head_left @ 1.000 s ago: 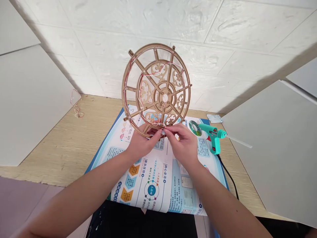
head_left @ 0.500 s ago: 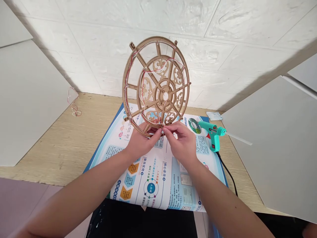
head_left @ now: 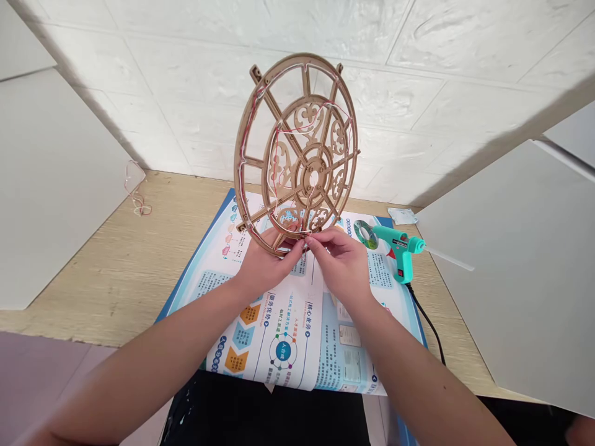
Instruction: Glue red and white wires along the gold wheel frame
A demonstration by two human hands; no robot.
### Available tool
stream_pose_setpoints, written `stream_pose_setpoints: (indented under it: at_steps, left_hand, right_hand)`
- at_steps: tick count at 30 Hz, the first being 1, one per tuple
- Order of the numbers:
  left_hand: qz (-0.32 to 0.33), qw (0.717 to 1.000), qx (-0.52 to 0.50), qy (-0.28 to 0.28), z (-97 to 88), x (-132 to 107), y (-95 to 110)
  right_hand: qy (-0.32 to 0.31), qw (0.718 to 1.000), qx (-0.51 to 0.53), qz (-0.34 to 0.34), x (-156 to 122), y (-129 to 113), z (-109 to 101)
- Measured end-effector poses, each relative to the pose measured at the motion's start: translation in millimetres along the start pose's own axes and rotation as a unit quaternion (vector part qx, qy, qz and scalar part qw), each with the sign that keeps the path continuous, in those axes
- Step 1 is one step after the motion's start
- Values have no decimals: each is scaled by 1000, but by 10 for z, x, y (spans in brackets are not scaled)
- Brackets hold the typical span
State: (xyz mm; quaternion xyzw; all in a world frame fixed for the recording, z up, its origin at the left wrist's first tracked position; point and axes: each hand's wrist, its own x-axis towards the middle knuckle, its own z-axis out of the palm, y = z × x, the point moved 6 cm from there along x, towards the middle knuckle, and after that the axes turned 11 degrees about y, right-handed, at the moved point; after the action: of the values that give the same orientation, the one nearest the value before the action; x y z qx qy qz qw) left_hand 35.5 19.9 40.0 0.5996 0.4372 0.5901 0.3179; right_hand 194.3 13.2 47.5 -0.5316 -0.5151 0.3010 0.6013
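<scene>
A light wood-grain counter [head_left: 106,272] runs across the view, with a white embossed tile wall [head_left: 465,37] along its far edge. A white foam board [head_left: 51,186] stands at the counter's left side and a second foam board [head_left: 506,272] at its right. A printed paper poster [head_left: 288,347] with Chinese text lies across the counter's middle, its near end hanging over the near edge.

A round laser-cut wooden wheel frame [head_left: 297,155], spoked and with scrollwork, is held upright above the poster's far half, near the counter's far edge, leaning slightly. Thin red and white wire [head_left: 279,148] is threaded around its rings.

The left hand [head_left: 264,266] is closed around the frame's lower rim, with the fingers behind it. The right hand [head_left: 341,263] is just beside it, thumb and fingers pinched on the wire at that rim.

Toward the right edge of the poster lies a teal hot glue gun [head_left: 400,248], with a glue stick [head_left: 449,259] projecting from its rear and a black cord [head_left: 427,325] running toward the near edge. Just left of it is a roll of tape [head_left: 365,234]. A small packet [head_left: 402,215] lies near the far edge, and a loose wire coil [head_left: 137,198] hangs at the left foam board.
</scene>
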Motion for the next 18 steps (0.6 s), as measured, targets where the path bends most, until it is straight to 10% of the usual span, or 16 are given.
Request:
stream_pose_setpoints:
  at_steps: [18]
  left_hand:
    - [21, 996, 89, -10, -7, 37, 39]
  right_hand:
    - [-15, 992, 44, 114, 17, 151, 49]
